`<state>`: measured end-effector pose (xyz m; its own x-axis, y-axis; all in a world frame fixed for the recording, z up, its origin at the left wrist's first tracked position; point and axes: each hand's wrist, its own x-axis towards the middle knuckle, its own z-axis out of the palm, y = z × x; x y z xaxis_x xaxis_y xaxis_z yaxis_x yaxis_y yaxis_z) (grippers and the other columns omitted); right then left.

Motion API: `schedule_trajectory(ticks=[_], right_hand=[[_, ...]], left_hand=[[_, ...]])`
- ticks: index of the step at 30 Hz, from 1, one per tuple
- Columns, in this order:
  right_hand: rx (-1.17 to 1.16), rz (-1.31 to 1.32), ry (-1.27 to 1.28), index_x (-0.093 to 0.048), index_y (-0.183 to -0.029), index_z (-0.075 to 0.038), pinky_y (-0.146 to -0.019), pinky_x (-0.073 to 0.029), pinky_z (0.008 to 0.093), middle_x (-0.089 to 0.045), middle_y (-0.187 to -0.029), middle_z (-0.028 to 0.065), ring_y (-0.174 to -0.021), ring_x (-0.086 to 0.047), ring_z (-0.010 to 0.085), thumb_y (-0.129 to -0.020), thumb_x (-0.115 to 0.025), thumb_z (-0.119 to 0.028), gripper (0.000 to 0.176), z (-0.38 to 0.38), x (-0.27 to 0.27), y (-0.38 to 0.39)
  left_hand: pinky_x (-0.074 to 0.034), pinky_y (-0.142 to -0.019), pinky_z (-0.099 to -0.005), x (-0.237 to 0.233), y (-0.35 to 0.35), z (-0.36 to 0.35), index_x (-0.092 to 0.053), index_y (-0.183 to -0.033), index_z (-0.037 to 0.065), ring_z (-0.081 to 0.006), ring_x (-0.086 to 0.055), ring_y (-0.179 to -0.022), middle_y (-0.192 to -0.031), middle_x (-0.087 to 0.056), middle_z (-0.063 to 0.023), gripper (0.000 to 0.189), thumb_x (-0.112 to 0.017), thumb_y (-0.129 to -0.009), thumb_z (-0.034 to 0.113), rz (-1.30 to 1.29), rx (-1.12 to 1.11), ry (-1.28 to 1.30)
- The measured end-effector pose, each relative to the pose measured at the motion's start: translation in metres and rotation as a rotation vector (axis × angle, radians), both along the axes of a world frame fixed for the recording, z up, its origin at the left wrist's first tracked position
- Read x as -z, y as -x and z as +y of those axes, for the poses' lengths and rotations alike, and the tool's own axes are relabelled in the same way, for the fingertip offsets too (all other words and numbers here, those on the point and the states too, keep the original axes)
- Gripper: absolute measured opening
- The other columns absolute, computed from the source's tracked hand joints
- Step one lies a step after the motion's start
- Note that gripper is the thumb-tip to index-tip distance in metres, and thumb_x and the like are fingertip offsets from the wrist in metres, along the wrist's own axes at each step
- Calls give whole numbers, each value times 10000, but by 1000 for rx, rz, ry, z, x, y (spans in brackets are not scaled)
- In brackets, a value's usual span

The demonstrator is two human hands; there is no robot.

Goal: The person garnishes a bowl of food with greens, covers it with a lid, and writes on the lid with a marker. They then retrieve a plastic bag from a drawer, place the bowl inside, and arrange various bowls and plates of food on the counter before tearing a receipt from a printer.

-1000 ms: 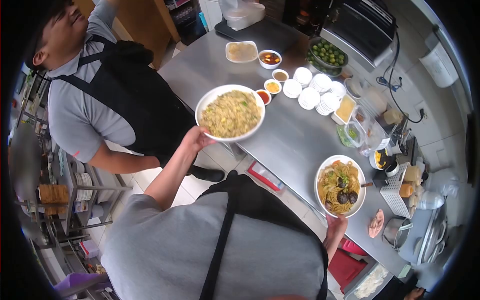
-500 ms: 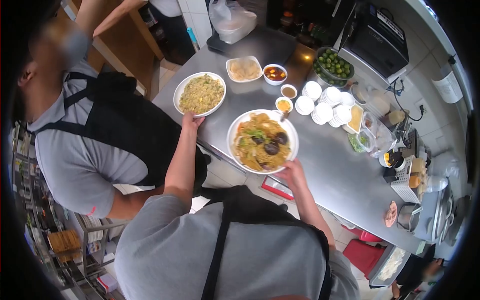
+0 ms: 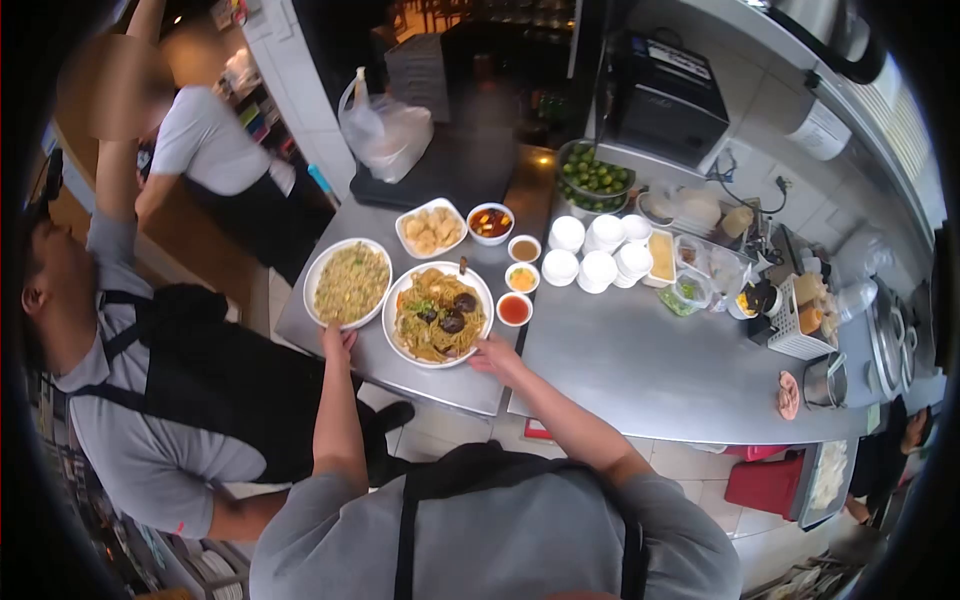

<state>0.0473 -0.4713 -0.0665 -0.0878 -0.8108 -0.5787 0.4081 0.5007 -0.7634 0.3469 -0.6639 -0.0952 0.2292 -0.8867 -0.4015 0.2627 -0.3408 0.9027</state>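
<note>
The left hand (image 3: 338,341) holds the rim of a round white plate of yellow fried rice (image 3: 312,300). The right hand (image 3: 495,353) holds a round white plate of brown noodles with dark mushrooms (image 3: 482,290). Both plates sit side by side on the shiny steel counter (image 3: 640,370). A moment ago the noodle plate was farther right, away from the rice.

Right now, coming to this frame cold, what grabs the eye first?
Two full white plates sit side by side on the steel counter's left end: the fried rice plate, left hand at its near rim, and the noodle plate, right hand at its rim. Behind them, small sauce dishes and a bowl of limes.
</note>
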Motion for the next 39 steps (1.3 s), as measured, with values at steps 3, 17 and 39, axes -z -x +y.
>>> schedule_trajectory(ticks=[3, 17, 39], right_hand=[[-28, 144, 193, -541, -1068, -41, -744, -465, 248, -600, -931, 43, -830, -578, 128, -827, -547, -135, 258, 26, -19, 20], [571, 308, 290, -576, -989, 3, -523, -372, 212, -522, -648, -9, -564, -455, 65, -854, -431, -29, 201, 265, 14, 172], [471, 2273, 1032, -548, -1096, -111, -847, -390, 399, -545, -1073, 82, -1028, -487, 270, -749, -627, -173, 361, 255, -381, 393]], left_hand=[[-524, -621, -333, 6, -7, -5, -345, -1262, 168, -226, -597, -795, -1086, -517, -84, 442, -480, -842, 199, 6, 10, 3], [-459, -809, -407, -7, 22, 27, -356, -1295, 55, -330, -543, -952, -1139, -515, -140, 656, -666, -740, 215, -263, -506, 53], [-468, -713, -254, -345, 521, 234, -648, -936, 37, -131, -617, -810, -862, -662, -79, 178, -577, -777, 77, -232, 542, 1313]])
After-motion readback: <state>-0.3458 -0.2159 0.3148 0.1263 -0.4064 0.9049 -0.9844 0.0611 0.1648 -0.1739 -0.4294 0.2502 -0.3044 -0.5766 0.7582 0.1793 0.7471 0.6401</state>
